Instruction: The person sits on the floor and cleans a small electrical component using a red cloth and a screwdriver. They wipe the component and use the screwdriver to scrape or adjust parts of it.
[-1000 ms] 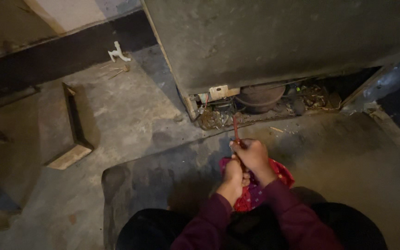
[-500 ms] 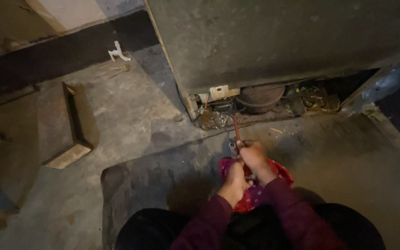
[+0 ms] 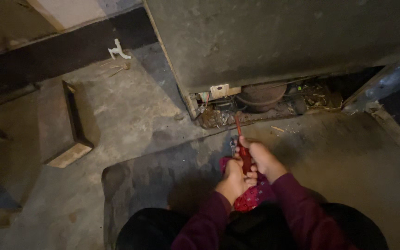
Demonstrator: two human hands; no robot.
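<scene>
Both of my hands are together low in the middle of the view, over a red patterned cloth (image 3: 251, 196) on my lap. My right hand (image 3: 263, 157) grips the red handle of a screwdriver (image 3: 242, 149), whose shaft points up toward the open base of a large grey appliance (image 3: 274, 41). My left hand (image 3: 231, 179) is closed beside the tool's handle, touching it and the cloth. A small metal part (image 3: 233, 145) shows just left of the shaft. In the appliance's open bottom sit a round dark compressor (image 3: 261, 95) and tangled wires.
A dusty concrete floor (image 3: 130, 115) surrounds me. A wooden block or frame (image 3: 72, 125) lies at the left. A small white plastic piece (image 3: 118, 50) and sticks lie near the far wall. A crumpled plastic sheet (image 3: 385, 85) is at the right of the appliance.
My hands have shifted slightly with the screwdriver, which stays pointed at the appliance's base. The view has barely moved.
</scene>
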